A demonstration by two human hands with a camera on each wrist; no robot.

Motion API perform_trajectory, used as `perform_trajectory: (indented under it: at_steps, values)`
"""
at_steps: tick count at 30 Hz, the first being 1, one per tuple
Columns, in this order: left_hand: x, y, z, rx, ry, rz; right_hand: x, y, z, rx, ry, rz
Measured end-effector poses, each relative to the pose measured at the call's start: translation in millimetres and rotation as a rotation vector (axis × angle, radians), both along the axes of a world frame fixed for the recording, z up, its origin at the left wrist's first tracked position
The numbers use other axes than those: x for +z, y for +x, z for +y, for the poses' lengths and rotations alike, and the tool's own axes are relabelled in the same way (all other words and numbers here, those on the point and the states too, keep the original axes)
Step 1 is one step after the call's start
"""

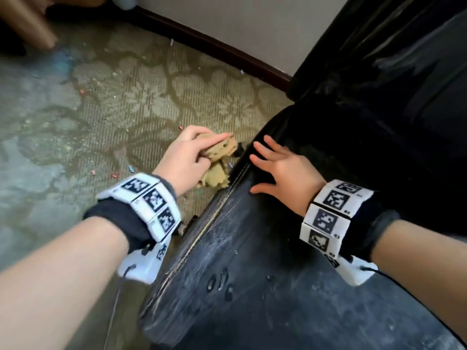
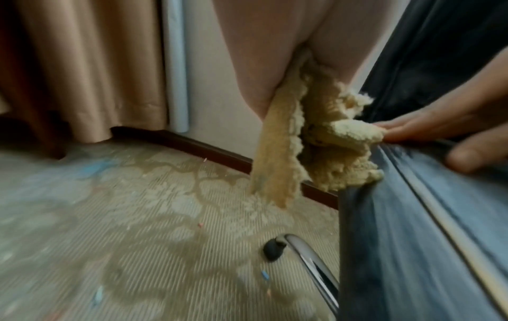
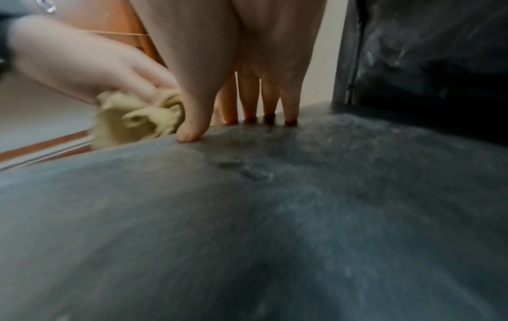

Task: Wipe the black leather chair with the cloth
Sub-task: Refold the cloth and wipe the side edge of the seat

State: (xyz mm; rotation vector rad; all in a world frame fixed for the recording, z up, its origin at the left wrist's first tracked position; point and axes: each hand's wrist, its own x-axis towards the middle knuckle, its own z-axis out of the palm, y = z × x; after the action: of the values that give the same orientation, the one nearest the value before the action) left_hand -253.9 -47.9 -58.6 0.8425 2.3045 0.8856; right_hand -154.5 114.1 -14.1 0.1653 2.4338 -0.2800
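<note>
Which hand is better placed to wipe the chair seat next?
Left. The left hand already grips the yellow cloth beside the seat edge; the right hand lies flat, empty.

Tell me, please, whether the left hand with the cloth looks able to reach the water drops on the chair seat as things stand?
Probably yes. The left hand grips the cloth right at the seat's side edge, and the drops lie on open seat nearer the person. The right hand rests flat farther along, not between them.

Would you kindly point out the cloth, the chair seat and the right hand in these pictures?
cloth point(image 1: 219, 149): head view, on the bunched part gripped by the left hand.
chair seat point(image 1: 257, 286): head view, on the dusty top surface.
right hand point(image 1: 285, 170): head view, on the back of the hand.
</note>
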Motion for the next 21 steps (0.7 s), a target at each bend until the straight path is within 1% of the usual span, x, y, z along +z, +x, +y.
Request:
perform_trajectory:
  at_steps: [2, 4, 7, 9, 11, 13, 14, 17, 18, 19, 21]
  values:
    - [-2, 8, 14, -0.112, 0.015, -0.021, 3, -3, -1, 0.013, 0.039, -0.005]
    - [-7, 26, 11, -0.166, 0.014, -0.029, 7, -7, -2, 0.043, 0.086, -0.013]
    - [-9, 46, -21, -0.204, 0.026, -0.018, 10, -12, -4, 0.077, 0.158, -0.021]
    - [-7, 53, -51, -0.289, 0.013, -0.032, 12, -17, -5, 0.098, 0.194, -0.038]
    - [-3, 56, -75, -0.381, -0.044, -0.046, 12, -19, -6, 0.125, 0.212, -0.057]
    - [3, 50, -82, -0.44, -0.065, -0.038, 11, -19, -7, 0.146, 0.229, -0.067]
    - [6, 44, -77, -0.432, -0.059, -0.037, 11, -19, -8, 0.15, 0.234, -0.071]
    - [8, 25, -37, -0.276, 0.036, 0.013, 8, -20, -8, 0.144, 0.246, -0.073]
    - [7, 26, -21, -0.255, 0.043, 0.022, 7, -20, -8, 0.144, 0.25, -0.063]
    - [4, 30, -10, -0.26, 0.035, 0.025, 7, -19, -8, 0.146, 0.254, -0.044]
    - [-2, 48, -9, -0.278, 0.044, 0.038, 5, -18, -7, 0.152, 0.256, -0.03]
